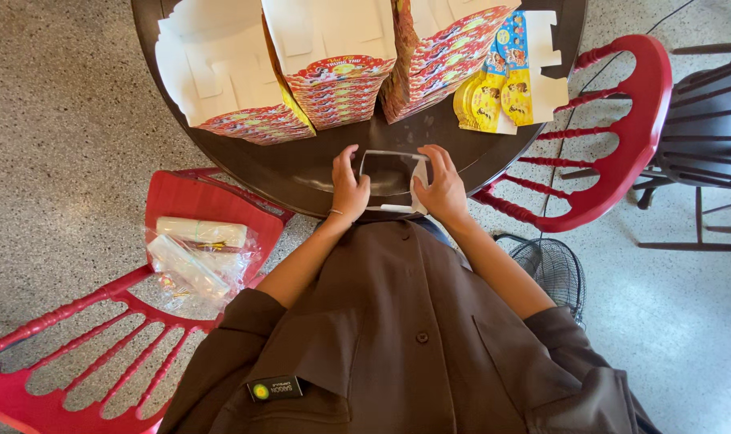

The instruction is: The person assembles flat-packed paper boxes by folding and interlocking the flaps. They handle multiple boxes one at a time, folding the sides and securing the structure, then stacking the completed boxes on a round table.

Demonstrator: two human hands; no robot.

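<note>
A small clear plastic tray (390, 173) lies at the near edge of a dark round table (301, 173). My left hand (348, 189) grips its left side, fingers curled over the rim. On the tray's right side rests my right hand (441, 189), thumb and fingers pinching the edge. Both hands hold the tray flat against the tabletop, close to my brown shirt.
Stacks of flat red and white printed cartons (337, 68) fan across the table's far side, with yellow and blue ones (506, 76) at the right. A red chair (184, 233) at my left carries plastic-wrapped rolls (198, 253). Another red chair (623, 137) and a floor fan (552, 269) stand right.
</note>
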